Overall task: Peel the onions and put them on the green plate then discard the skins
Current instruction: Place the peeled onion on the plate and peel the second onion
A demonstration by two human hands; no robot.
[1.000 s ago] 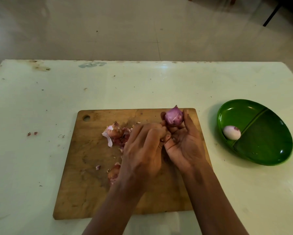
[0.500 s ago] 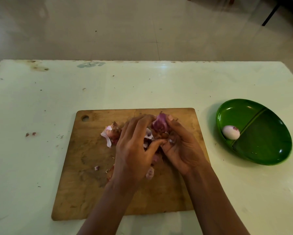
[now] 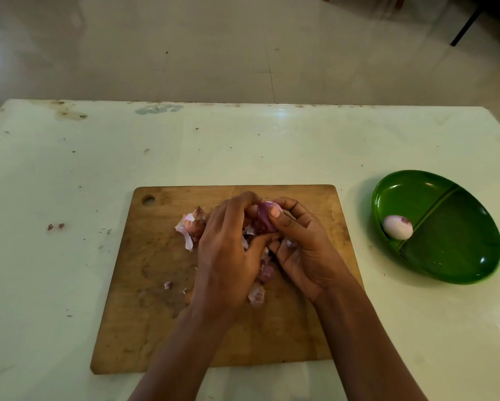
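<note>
From the head camera, both hands meet over the far half of a worn rectangular wooden cutting board (image 3: 144, 285), and a small purple onion (image 3: 263, 218) is caught between them. The right hand (image 3: 306, 253) curls round the onion from the right, its thumb lying flat across the bulb's upper side. The left hand (image 3: 228, 256) closes in from the left, its bent fingers arched over the onion's far side and its thumb reaching under to meet it. Only a sliver of purple flesh shows between the fingers; whether skin is being pinched cannot be told.

Just left of the grip, touching the left hand's knuckles, lies a heap of papery pink and brown onion skins (image 3: 191, 227). Directly under the grip and a little nearer the person, more pale purple peel scraps (image 3: 256, 295) lie on the board, partly hidden by the left hand.

Well to the right of the grip, off the board, an oval green divided plate (image 3: 460, 244) sits on the pale green-white table (image 3: 69, 183). A peeled whitish onion (image 3: 397, 227) rests in its farther compartment, against the dividing ridge.
</note>
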